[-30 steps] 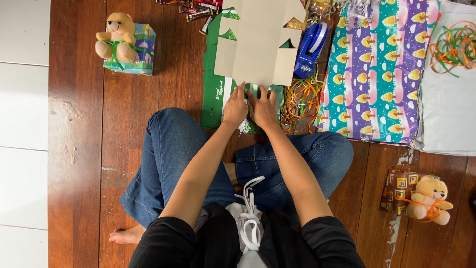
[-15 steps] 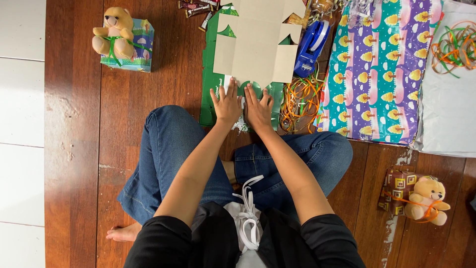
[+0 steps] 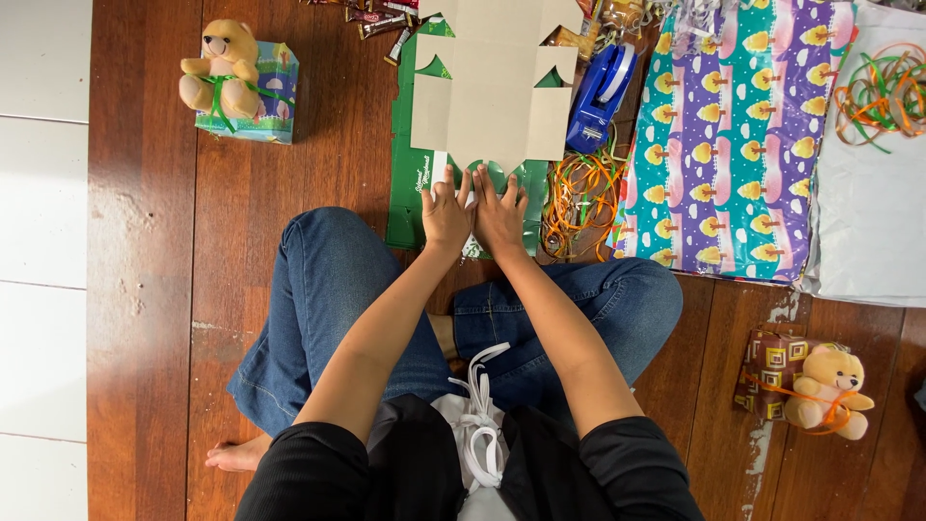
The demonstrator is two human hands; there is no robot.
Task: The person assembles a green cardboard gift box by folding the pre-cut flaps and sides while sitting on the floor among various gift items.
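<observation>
1. your left hand (image 3: 446, 210) and right hand (image 3: 500, 207) lie side by side, fingers spread and palms pressed flat on the near edge of the green sheet (image 3: 410, 183); half a second ago they sat the same way, and a second ago they were drawn closer together with the fingers curled at that edge.
2. you sit cross-legged in blue jeans on a dark wooden floor (image 3: 145, 289), with a white panelled strip along its left side.
3. the green sheet lies flat on the floor just past your knees, its far part covered by an unfolded grey cardboard box blank (image 3: 492, 82) with cut-out flaps.
4. just right of your right hand lies a tangle of orange and green ribbon (image 3: 577, 198), and beyond it a blue tape dispenser (image 3: 598, 96).
5. further right spreads a bright patterned wrapping paper (image 3: 733, 135), then a pale sheet bearing more ribbon curls (image 3: 883, 92).
6. far left, a teddy bear on a wrapped box (image 3: 236, 82); near right, another bear tied to a brown parcel (image 3: 805, 381).
</observation>
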